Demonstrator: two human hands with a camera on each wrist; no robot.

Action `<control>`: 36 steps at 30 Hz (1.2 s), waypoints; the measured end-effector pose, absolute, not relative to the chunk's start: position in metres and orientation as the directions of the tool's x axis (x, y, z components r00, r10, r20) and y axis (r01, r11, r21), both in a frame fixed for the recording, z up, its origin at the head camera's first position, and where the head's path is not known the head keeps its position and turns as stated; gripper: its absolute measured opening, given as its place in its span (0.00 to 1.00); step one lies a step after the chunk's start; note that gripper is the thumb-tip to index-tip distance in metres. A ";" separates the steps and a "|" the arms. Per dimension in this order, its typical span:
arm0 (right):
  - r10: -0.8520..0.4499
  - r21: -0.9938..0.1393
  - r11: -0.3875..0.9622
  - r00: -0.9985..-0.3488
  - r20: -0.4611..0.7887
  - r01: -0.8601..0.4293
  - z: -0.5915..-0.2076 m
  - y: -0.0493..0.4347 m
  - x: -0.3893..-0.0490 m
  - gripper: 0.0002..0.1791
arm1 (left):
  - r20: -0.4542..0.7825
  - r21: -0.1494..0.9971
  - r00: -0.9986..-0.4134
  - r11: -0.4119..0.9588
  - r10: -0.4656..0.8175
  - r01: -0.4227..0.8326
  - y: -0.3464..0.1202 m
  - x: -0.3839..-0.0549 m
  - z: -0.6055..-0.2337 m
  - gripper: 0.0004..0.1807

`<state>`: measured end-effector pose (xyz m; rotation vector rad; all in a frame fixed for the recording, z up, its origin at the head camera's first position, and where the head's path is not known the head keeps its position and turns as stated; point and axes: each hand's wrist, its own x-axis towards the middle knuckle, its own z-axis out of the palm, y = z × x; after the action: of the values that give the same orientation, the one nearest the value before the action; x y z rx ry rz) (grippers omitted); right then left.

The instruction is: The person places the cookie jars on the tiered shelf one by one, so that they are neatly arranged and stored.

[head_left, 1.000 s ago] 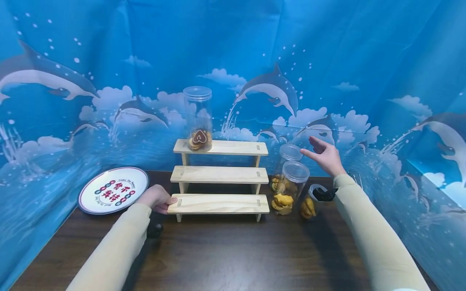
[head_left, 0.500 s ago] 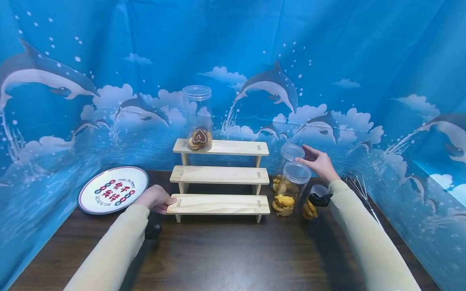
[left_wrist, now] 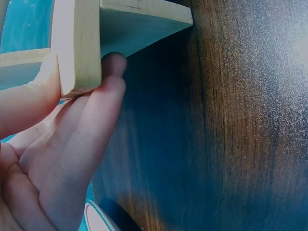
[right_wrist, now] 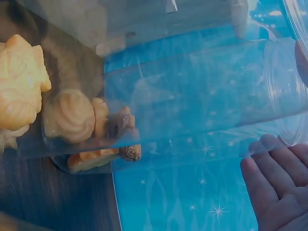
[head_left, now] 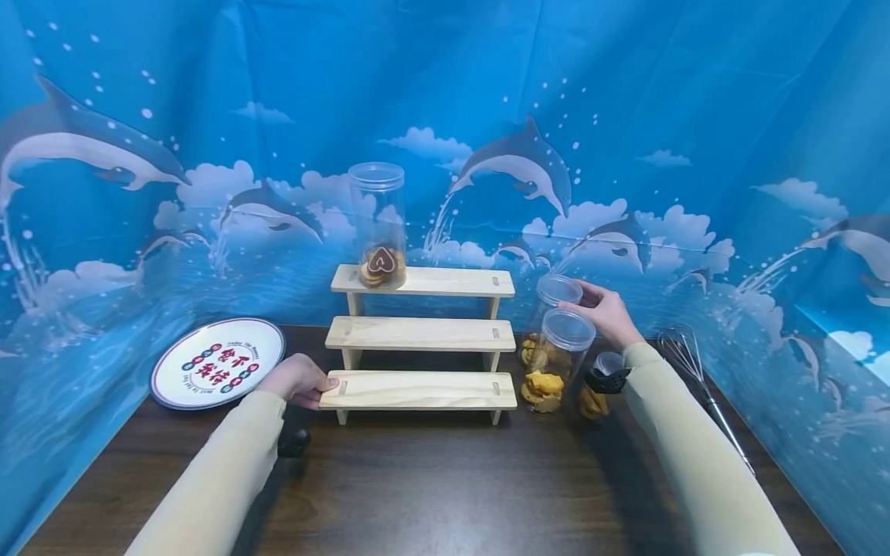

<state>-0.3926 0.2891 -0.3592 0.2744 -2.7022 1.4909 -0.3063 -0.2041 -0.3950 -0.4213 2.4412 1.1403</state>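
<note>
My left hand (head_left: 299, 380) grips the left end of the lowest board on a three-tier wooden stand (head_left: 420, 390). In the left wrist view, thumb and fingers (left_wrist: 91, 120) pinch the board's end (left_wrist: 77, 48). At the stand's right, my right hand (head_left: 606, 313) holds the lid area of the rear clear cookie jar (head_left: 558, 289). Its fingertips (right_wrist: 264, 144) lie along the jar's lid edge in the right wrist view, the thumb partly cut off. Another cookie jar (head_left: 545, 390) stands in front and partly hides the rear one. Cookies (right_wrist: 70, 115) lie in the rear jar's bottom.
One tall cookie jar (head_left: 378, 224) stands on the top board's left. A white plate (head_left: 174, 371) with red lettering leans at the left. A smaller cookie jar (head_left: 592, 403) is below my right wrist, and a whisk (head_left: 719, 417) lies farther right. A dolphin-print cloth (head_left: 445, 93) hangs behind.
My right hand has moved left and down onto the rear jar's lid area, its fingers drawing in. More of the whisk shows. The left hand stays on the board.
</note>
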 end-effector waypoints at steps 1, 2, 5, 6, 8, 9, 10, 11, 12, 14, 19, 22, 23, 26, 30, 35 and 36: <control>-0.128 -0.838 0.519 -0.984 0.121 -0.170 -0.359 0.289 -0.392 0.46 | -0.485 0.656 -0.870 0.619 -0.094 -0.432 -0.204 -0.306 -0.396 0.15; -0.123 -0.842 0.514 -0.985 0.120 -0.166 -0.359 0.290 -0.391 0.46 | -0.486 0.655 -0.869 0.618 -0.097 -0.436 -0.204 -0.306 -0.396 0.15; -0.097 -0.850 0.505 -0.988 0.119 -0.152 -0.359 0.291 -0.389 0.47 | -0.487 0.656 -0.869 0.618 -0.092 -0.433 -0.203 -0.307 -0.397 0.16; -0.092 -0.851 0.504 -0.989 0.119 -0.150 -0.359 0.292 -0.389 0.48 | -0.487 0.656 -0.869 0.618 -0.092 -0.433 -0.203 -0.308 -0.398 0.16; -0.086 -0.852 0.502 -0.989 0.123 -0.149 -0.360 0.293 -0.389 0.48 | -0.487 0.656 -0.869 0.618 -0.092 -0.433 -0.203 -0.308 -0.398 0.16; -0.083 -0.851 0.504 -0.989 0.125 -0.150 -0.361 0.294 -0.389 0.48 | -0.486 0.655 -0.869 0.619 -0.092 -0.432 -0.203 -0.308 -0.398 0.16; -0.081 -0.850 0.504 -0.989 0.127 -0.151 -0.361 0.294 -0.389 0.48 | -0.485 0.652 -0.869 0.623 -0.096 -0.433 -0.203 -0.308 -0.398 0.16; -0.080 -0.850 0.505 -0.988 0.130 -0.152 -0.362 0.294 -0.388 0.48 | -0.484 0.651 -0.870 0.625 -0.095 -0.431 -0.203 -0.308 -0.398 0.16; -0.077 -0.849 0.505 -0.988 0.133 -0.154 -0.362 0.294 -0.388 0.48 | -0.483 0.650 -0.870 0.627 -0.096 -0.430 -0.203 -0.308 -0.398 0.16; -0.070 -0.849 0.505 -0.988 0.137 -0.153 -0.362 0.295 -0.387 0.49 | -0.481 0.647 -0.872 0.634 -0.093 -0.424 -0.203 -0.308 -0.398 0.16; -0.044 -0.859 0.488 -0.988 0.151 -0.153 -0.358 0.294 -0.382 0.49 | -0.473 0.663 -0.878 0.626 -0.076 -0.411 -0.204 -0.308 -0.397 0.16; -0.032 -0.867 0.472 -0.985 0.168 -0.163 -0.353 0.293 -0.377 0.49 | -0.469 0.677 -0.881 0.613 -0.066 -0.407 -0.204 -0.308 -0.397 0.15; -0.028 -0.868 0.469 -0.985 0.172 -0.165 -0.351 0.292 -0.376 0.48 | -0.470 0.680 -0.880 0.609 -0.064 -0.408 -0.204 -0.308 -0.397 0.15; -0.015 -0.870 0.465 -0.984 0.178 -0.165 -0.344 0.291 -0.374 0.49 | -0.471 0.686 -0.880 0.602 -0.063 -0.409 -0.205 -0.308 -0.398 0.15; 0.002 -0.868 0.465 -0.981 0.196 -0.172 -0.336 0.289 -0.372 0.50 | -0.472 0.683 -0.879 0.604 -0.066 -0.411 -0.207 -0.307 -0.397 0.15; 0.036 -0.865 0.463 -0.971 0.238 -0.195 -0.324 0.286 -0.371 0.50 | -0.471 0.691 -0.880 0.595 -0.062 -0.411 -0.209 -0.305 -0.398 0.16; 0.045 -0.864 0.462 -0.968 0.248 -0.200 -0.322 0.284 -0.371 0.50 | -0.470 0.693 -0.881 0.593 -0.059 -0.410 -0.210 -0.304 -0.398 0.16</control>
<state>-0.3706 0.2840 -0.3216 0.1339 -2.4759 1.5108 -0.3044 -0.2099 -0.3984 -0.3767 2.4243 1.2009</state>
